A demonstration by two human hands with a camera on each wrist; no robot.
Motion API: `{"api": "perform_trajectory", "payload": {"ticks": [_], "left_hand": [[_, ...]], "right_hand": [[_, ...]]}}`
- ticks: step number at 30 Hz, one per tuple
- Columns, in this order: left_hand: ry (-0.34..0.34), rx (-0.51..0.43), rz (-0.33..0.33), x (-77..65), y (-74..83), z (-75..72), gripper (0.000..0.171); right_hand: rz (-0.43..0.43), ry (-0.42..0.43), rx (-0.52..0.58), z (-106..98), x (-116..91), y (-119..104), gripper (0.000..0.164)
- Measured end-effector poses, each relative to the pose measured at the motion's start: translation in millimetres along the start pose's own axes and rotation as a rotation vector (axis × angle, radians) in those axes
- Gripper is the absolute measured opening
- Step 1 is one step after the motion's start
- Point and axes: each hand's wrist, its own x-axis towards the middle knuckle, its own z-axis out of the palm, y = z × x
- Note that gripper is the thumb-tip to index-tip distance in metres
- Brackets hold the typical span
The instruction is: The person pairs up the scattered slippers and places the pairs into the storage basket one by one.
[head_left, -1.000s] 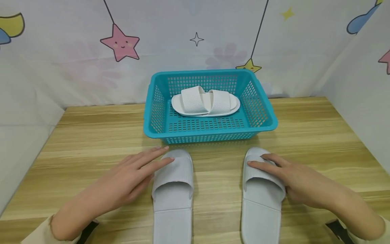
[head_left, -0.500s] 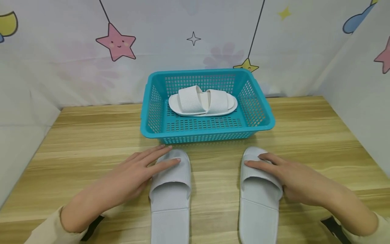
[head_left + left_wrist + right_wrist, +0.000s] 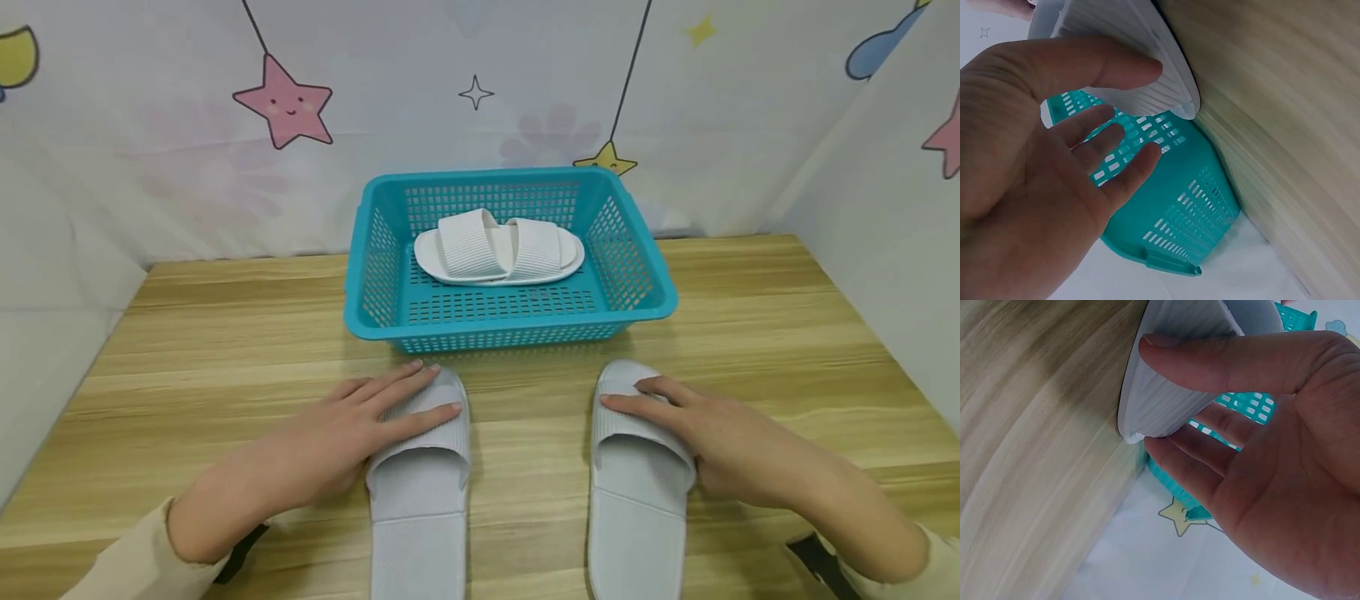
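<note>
Two grey slippers lie apart on the wooden table, toes pointing away from me. Over the ribbed strap of the left slipper (image 3: pixel 420 550) my left hand (image 3: pixel 330 446) reaches from the outer side, its fingers fairly straight. In the left wrist view the thumb (image 3: pixel 1129 65) overlaps the slipper's side, with the other fingers spread beyond. My right hand (image 3: pixel 735 454) holds the right slipper (image 3: pixel 637 542) at its strap, fingers bent across the top. Its thumb (image 3: pixel 1191 362) lies along the outer side in the right wrist view. The heels run out of the head view.
A teal plastic basket (image 3: pixel 510 322) stands just beyond the slipper toes. Inside, a pair of white slippers (image 3: pixel 470 250) lies nested near the back wall. A patterned white cloth (image 3: pixel 420 92) hangs behind the table, with pale walls at both sides.
My left hand has slid right, farther over the left slipper's strap. The right hand keeps its place on the other slipper. The head view has shifted slightly.
</note>
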Motion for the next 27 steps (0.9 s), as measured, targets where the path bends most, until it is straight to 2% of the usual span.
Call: {"api": "perform_trajectory", "payload": {"ticks": [6, 10, 16, 23, 27], "left_hand": [[-0.016, 0.037, 0.055, 0.5, 0.3, 4.6, 0.110], [-0.025, 0.024, 0.089, 0.2, 2.3, 7.6, 0.116], [0.014, 0.003, 0.108, 1.1, 3.3, 9.2, 0.111], [0.098, -0.010, 0.158, 0.4, 1.7, 6.0, 0.101], [0.105, -0.027, 0.150, -0.8, 0.7, 4.1, 0.097]], "right_hand": [[0.007, 0.014, -0.012, 1.2, 0.4, -0.8, 0.127], [0.003, 0.015, -0.006, 1.9, 0.9, -1.0, 0.127], [0.009, 0.019, -0.008, 2.0, 0.2, -1.6, 0.128], [0.006, 0.023, -0.009, 1.9, 0.4, -1.8, 0.128], [0.012, 0.023, -0.006, 1.4, 0.4, -1.8, 0.129]]}}
